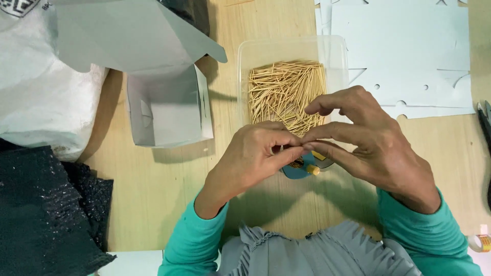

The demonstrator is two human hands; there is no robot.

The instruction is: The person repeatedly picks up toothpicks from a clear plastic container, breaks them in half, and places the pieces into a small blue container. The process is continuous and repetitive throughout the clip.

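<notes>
right between the fingertips sits a small blue packet point(299, 167) with a yellow cap, held low over the wooden table point(169, 194) just in front of the clear tub of toothpicks point(286, 92). the left hand point(250, 158) pinches it from 1 side, fingers curled narrow; the right hand point(368, 138) closes on it from the other, index finger raised. judging by this, the packet is being filled or sealed, which calls for a steady 2-handed pinch. an open grey carton point(163, 107) stands to the left, flat cut card sheets point(409, 56) behind.

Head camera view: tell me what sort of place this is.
Probably a small hand-packing workbench: a clear tub of toothpicks, an open grey carton and flat die-cut carton blanks lie on a wooden table.
</notes>
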